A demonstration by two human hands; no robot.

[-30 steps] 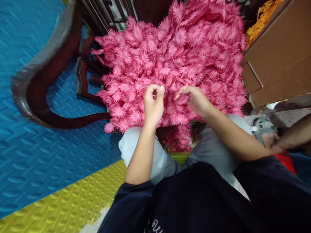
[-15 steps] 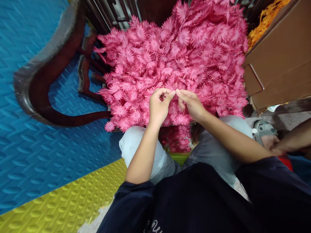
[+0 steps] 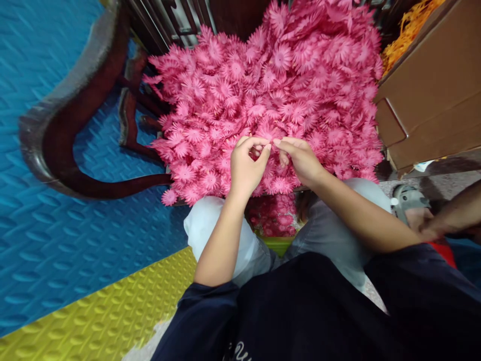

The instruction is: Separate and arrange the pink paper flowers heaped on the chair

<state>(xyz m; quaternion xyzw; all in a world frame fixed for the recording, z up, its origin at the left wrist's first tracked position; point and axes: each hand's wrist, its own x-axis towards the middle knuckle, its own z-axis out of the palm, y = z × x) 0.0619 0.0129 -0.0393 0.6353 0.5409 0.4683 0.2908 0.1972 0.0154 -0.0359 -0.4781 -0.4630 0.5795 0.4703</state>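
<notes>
Many pink artificial flowers (image 3: 233,75) lie heaped over the seat in front of my knees. Above the near part of the heap, my left hand (image 3: 250,163) has its thumb and forefinger pinched together. My right hand (image 3: 298,156) faces it a short way to the right, its thumb and forefinger also closed. Between the fingertips sits something small and pink, too small to make out and hard to tell from the flowers behind. More pink flowers (image 3: 274,213) show lower down, between my legs.
A dark wooden armrest (image 3: 41,145) curves at the left over blue matting (image 3: 56,250) and a yellow strip (image 3: 112,296). At the right are a cardboard box (image 3: 436,85), orange material (image 3: 409,35), and another person's arm (image 3: 458,210) near a grey shoe (image 3: 409,198).
My right hand's fingertips have drawn slightly to the right, widening the gap from my left hand's fingertips. The rest of the view has shifted a little.
</notes>
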